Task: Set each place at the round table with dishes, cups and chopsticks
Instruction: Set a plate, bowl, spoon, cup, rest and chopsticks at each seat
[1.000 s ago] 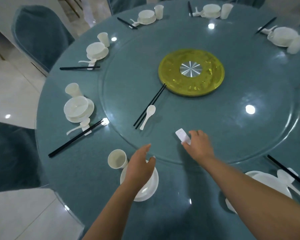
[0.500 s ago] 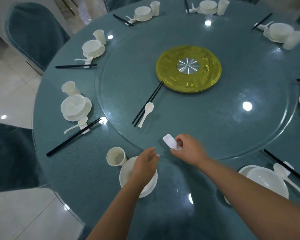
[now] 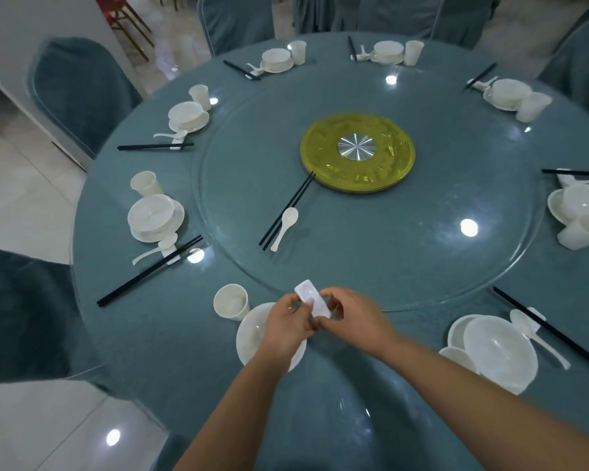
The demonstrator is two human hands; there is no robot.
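Both hands have drawn together since the earlier frame: the right hand (image 3: 356,321) has carried the small white chopstick rest (image 3: 312,298) leftward off the glass turntable (image 3: 422,253) to meet the left hand (image 3: 288,326) above the near place setting. Now the rest sits tilted between the two hands, with the left fingers (image 3: 295,305) pinching its near-left side and the right fingers (image 3: 330,297) curled round its right end. Whether the rest touches the worktop (image 3: 170,334) cannot be told.

Under the left hand lies a white plate (image 3: 252,334), partly hidden, and just left of it stands a white cup (image 3: 231,301). On the turntable, far of the hands, a pair of black chopsticks (image 3: 286,212) lies slanted with a white spoon (image 3: 284,227) right beside it, the chopstick tips reaching the yellow disc (image 3: 357,152) at the centre.

To the near right, a bowl (image 3: 500,353) rests on a plate with a spoon and chopsticks alongside. Other places round the worktop rim carry stacked dishes, cups, spoons and chopsticks. Chairs with blue-grey covers (image 3: 79,90) stand around.
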